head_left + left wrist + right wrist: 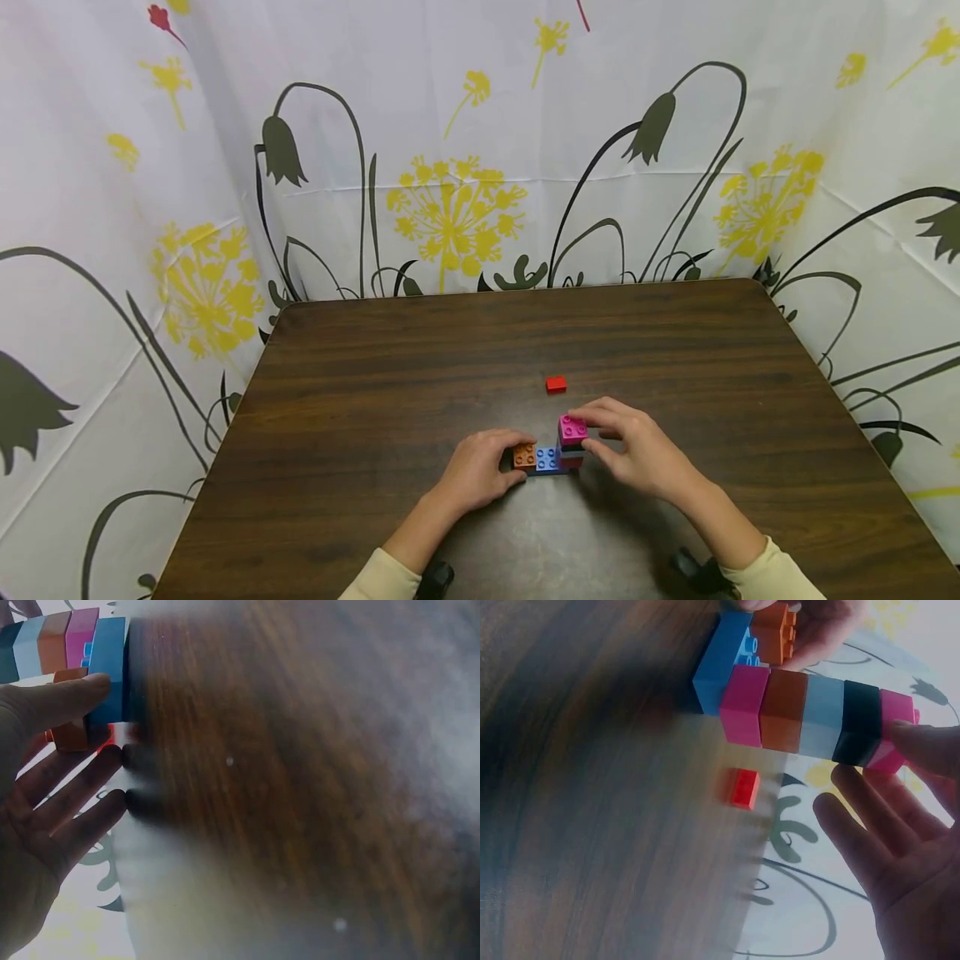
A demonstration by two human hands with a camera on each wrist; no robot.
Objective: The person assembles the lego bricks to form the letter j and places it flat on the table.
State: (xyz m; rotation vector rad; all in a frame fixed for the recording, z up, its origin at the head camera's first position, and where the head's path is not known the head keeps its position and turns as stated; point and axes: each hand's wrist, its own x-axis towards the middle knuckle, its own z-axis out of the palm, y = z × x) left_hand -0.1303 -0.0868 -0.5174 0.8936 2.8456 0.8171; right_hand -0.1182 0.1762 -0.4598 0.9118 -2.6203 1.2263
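A long blue building brick (pixel 724 656) lies on the table as a base. On its left end sits an orange brick (pixel 524 455), with bare blue studs (pixel 546 457) in the middle. The right end bears a tower of a pink, an orange (pixel 783 712), a light blue (pixel 821 716) and a dark brick (pixel 859 724), topped by another pink brick (pixel 573 427). My left hand (pixel 478 468) holds the left end, its thumb across the orange and blue bricks. My right hand (pixel 639 450) pinches the top pink brick between thumb and fingers.
A small red brick (pixel 556 384) lies alone on the brown wooden table (pixel 360 375), behind the tower. A white curtain (pixel 465 108) with printed flowers hangs round the back and sides of the table.
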